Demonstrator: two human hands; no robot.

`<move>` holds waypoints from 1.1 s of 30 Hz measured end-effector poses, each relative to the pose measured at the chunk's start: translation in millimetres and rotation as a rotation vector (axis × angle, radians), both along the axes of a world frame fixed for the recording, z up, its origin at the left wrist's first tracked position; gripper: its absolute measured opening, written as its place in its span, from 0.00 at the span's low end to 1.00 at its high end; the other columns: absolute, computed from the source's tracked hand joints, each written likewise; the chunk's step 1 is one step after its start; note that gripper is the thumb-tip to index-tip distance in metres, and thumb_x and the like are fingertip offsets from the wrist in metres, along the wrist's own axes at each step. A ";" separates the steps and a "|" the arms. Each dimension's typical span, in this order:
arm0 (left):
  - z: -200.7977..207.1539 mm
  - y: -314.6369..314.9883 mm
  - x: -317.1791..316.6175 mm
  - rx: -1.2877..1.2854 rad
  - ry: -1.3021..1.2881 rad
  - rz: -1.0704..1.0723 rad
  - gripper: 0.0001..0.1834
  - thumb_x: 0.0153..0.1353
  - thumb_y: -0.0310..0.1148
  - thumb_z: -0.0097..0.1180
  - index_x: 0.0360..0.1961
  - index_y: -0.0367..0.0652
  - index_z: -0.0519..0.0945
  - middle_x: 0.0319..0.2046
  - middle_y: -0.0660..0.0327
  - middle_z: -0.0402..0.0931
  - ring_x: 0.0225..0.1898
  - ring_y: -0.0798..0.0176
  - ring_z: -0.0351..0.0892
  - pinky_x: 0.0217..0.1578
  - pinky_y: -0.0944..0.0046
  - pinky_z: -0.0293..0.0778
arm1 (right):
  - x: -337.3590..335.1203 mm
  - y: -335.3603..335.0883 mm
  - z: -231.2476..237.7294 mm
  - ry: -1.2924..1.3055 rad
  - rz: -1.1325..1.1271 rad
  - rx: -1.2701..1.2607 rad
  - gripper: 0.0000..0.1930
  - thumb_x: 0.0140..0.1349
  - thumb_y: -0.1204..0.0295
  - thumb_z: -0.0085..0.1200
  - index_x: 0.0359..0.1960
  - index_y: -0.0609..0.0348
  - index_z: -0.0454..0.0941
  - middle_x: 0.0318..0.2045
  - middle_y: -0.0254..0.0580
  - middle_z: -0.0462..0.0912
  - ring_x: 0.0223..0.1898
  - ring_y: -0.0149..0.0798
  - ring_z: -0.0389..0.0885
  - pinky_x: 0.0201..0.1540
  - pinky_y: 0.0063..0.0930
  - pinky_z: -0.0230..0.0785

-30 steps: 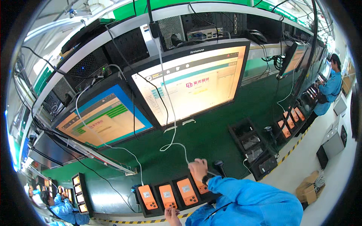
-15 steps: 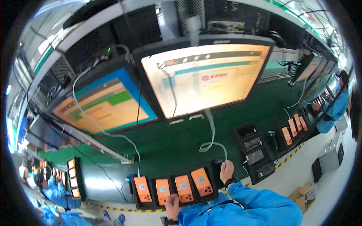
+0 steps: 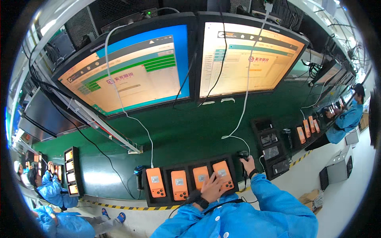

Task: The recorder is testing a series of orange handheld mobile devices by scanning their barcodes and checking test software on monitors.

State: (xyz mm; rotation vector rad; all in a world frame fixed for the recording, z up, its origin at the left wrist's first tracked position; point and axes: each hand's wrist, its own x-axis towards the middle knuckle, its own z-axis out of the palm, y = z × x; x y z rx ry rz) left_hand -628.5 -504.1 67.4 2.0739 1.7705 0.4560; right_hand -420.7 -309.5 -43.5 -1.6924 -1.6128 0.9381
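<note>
Orange phones (image 3: 223,171) — left hand (image 3: 212,191) over two

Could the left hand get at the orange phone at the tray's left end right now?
Probably yes: nothing covers that orange phone, and the left hand is over the same tray. A white cable meets only the phone's far edge.

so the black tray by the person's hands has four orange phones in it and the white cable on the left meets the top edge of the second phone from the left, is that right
Not quite: in the head view, the white cable on the left meets the top edge of the leftmost phone in the black tray, not the second.
</note>
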 end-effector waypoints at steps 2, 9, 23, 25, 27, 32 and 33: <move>9.6 -7.9 -17.3 0.047 -0.037 0.065 0.24 0.56 0.47 0.53 0.51 0.45 0.75 0.58 0.59 0.66 0.65 0.50 0.53 0.57 0.40 0.54 | -12.5 -17.6 65.2 0.468 -0.047 -0.264 0.13 0.52 0.72 0.61 0.34 0.58 0.68 0.23 0.34 0.73 0.21 0.30 0.72 0.23 0.26 0.67; -10.6 -11.2 -91.9 0.218 0.120 0.249 0.25 0.49 0.35 0.56 0.51 0.43 0.73 0.52 0.61 0.70 0.57 0.54 0.63 0.54 0.46 0.59 | -68.5 -111.5 147.6 0.566 0.254 -0.429 0.12 0.57 0.76 0.56 0.40 0.58 0.66 0.24 0.35 0.74 0.22 0.29 0.74 0.22 0.24 0.67; -18.7 -17.6 -103.2 0.159 -0.024 0.192 0.21 0.52 0.29 0.50 0.50 0.43 0.73 0.53 0.61 0.73 0.51 0.64 0.71 0.53 0.50 0.59 | -104.6 -176.4 139.6 0.665 0.246 -0.687 0.11 0.59 0.74 0.56 0.43 0.58 0.73 0.29 0.34 0.79 0.23 0.26 0.75 0.24 0.20 0.65; -13.5 -15.3 -103.9 0.101 -0.028 0.189 0.20 0.52 0.29 0.50 0.49 0.43 0.73 0.53 0.61 0.73 0.51 0.63 0.71 0.53 0.49 0.59 | -105.1 -175.9 141.5 0.630 0.231 -0.673 0.10 0.59 0.73 0.56 0.41 0.59 0.74 0.27 0.34 0.79 0.22 0.27 0.75 0.23 0.21 0.65; -12.1 -10.4 -103.4 0.047 -0.030 0.181 0.20 0.52 0.29 0.50 0.49 0.44 0.73 0.52 0.61 0.74 0.50 0.63 0.72 0.52 0.49 0.59 | -106.0 -171.5 146.5 0.629 0.233 -0.675 0.09 0.59 0.73 0.56 0.40 0.59 0.74 0.27 0.35 0.79 0.23 0.27 0.75 0.24 0.21 0.66; -16.0 -4.2 -98.2 0.197 -0.018 0.217 0.18 0.51 0.31 0.52 0.46 0.45 0.75 0.51 0.64 0.74 0.50 0.64 0.71 0.51 0.47 0.61 | -92.7 -157.1 146.8 0.618 0.268 -0.686 0.09 0.58 0.72 0.56 0.39 0.60 0.76 0.27 0.34 0.80 0.23 0.27 0.75 0.24 0.21 0.66; -18.0 -6.6 -97.5 0.153 -0.004 0.209 0.18 0.52 0.31 0.50 0.46 0.45 0.74 0.53 0.63 0.72 0.50 0.64 0.71 0.53 0.46 0.60 | -88.3 -154.8 146.3 0.655 0.280 -0.676 0.09 0.58 0.73 0.57 0.39 0.60 0.76 0.27 0.34 0.79 0.22 0.27 0.75 0.24 0.21 0.65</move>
